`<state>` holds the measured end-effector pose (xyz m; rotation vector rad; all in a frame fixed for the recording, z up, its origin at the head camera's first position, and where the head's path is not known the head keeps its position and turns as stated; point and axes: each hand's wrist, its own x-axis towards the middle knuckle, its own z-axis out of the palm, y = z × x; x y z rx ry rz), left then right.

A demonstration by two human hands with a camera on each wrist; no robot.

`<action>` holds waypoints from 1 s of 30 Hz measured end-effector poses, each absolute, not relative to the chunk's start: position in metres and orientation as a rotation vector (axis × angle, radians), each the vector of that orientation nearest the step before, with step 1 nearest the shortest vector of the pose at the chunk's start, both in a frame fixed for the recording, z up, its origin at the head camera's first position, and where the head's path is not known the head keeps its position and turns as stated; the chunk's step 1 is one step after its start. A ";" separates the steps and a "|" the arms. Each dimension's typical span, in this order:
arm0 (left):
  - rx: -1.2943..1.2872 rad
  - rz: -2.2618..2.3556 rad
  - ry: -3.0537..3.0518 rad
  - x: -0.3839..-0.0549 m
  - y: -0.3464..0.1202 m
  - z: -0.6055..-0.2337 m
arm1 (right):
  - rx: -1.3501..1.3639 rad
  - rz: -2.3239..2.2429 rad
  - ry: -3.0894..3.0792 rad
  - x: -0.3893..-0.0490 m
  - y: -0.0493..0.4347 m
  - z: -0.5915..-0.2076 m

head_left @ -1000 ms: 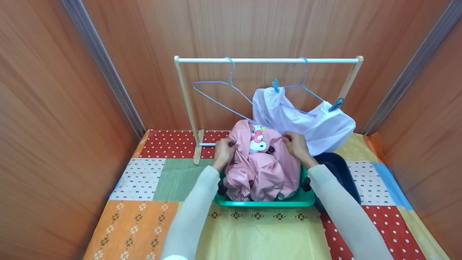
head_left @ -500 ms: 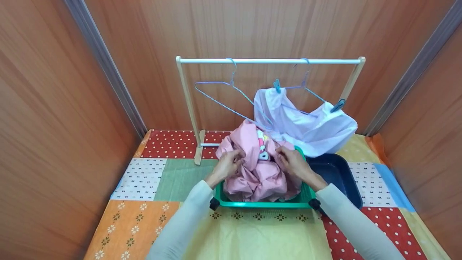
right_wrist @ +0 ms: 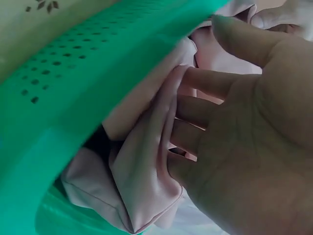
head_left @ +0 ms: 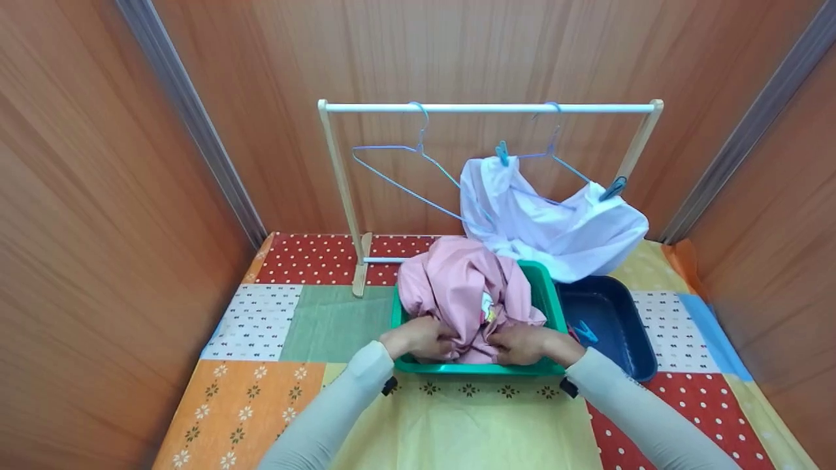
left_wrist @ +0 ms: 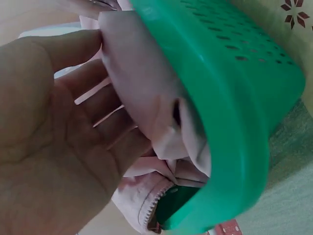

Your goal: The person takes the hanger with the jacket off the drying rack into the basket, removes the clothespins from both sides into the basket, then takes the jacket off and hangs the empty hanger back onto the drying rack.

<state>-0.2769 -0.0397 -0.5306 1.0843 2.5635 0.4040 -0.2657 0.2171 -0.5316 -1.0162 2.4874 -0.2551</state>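
A crumpled pink garment (head_left: 457, 271) with a cartoon print lies heaped in a green basket (head_left: 555, 307). My left hand (head_left: 421, 339) grips its near left part, close to the basket's front rim. On the near right, my right hand (head_left: 529, 343) grips the same garment. In the left wrist view the thumb meets the cloth's edge, and the fingers reach behind a fold; a zipper (left_wrist: 147, 208) shows below. The right wrist view has the fingertips hidden in the pink folds, with the thumb near the rim.
Behind stands a rack (head_left: 490, 108) with a bare wire hanger (head_left: 392, 186). A white cloth (head_left: 555, 228) hangs from another hanger by a clip (head_left: 502, 153) and a darker clip (head_left: 612, 189). A dark blue tray (head_left: 643, 326) holds a light blue clip (head_left: 586, 331). Patchwork cloth covers the table.
Both hands have come down and nearer, from the garment's upper sides to the basket's front. The garment has slumped lower and bunched up, with its print partly folded away.
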 end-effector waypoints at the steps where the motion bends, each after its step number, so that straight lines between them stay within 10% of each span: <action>1: 1.083 0.406 2.553 -0.276 -0.039 -0.530 | -1.008 -0.262 2.482 -0.266 0.217 -0.531; 30: 0.353 1.299 2.651 -0.342 -0.099 -0.549 | -0.393 -1.131 2.848 -0.348 0.195 -0.501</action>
